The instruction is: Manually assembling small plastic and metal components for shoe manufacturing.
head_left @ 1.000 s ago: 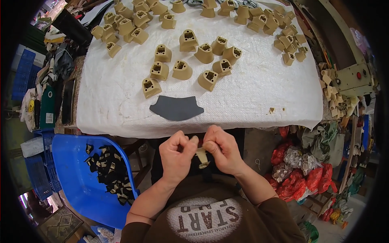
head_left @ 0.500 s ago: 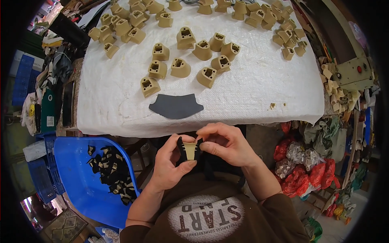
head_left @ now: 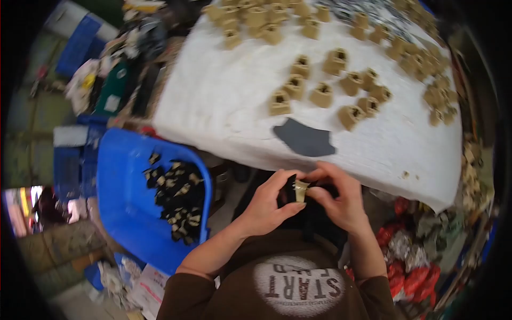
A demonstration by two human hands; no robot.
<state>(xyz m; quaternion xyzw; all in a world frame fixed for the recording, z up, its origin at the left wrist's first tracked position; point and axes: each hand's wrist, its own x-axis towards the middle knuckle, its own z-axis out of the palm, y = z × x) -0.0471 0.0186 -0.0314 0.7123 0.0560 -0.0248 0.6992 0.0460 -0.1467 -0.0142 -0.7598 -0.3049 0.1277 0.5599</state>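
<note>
Just off the table's near edge, my left hand [head_left: 265,207] is closed around a small tapered tan plastic block [head_left: 301,191], its thumb below and its fingers above. Black material covers the block's left side. My right hand [head_left: 341,198] pinches the block's right side with thumb and fingertips, hiding part of it. A dark grey curved sheet piece [head_left: 305,137] lies flat on the white-covered table [head_left: 240,96] beyond my hands. Past it stand several hollow tan blocks [head_left: 321,95] with openings on top. The picture is somewhat blurred.
At left, a blue tub [head_left: 120,186] holds many black-and-tan pieces [head_left: 178,189]. More tan blocks [head_left: 256,18] are grouped along the table's far side and right corner. Red and clear plastic bags [head_left: 418,285] lie at lower right. Stacked blue crates [head_left: 69,165] stand left of the tub.
My view has swung left, so the table and tub appear farther right. The held block has turned, and my right fingers now cover its right side, where black material showed before.
</note>
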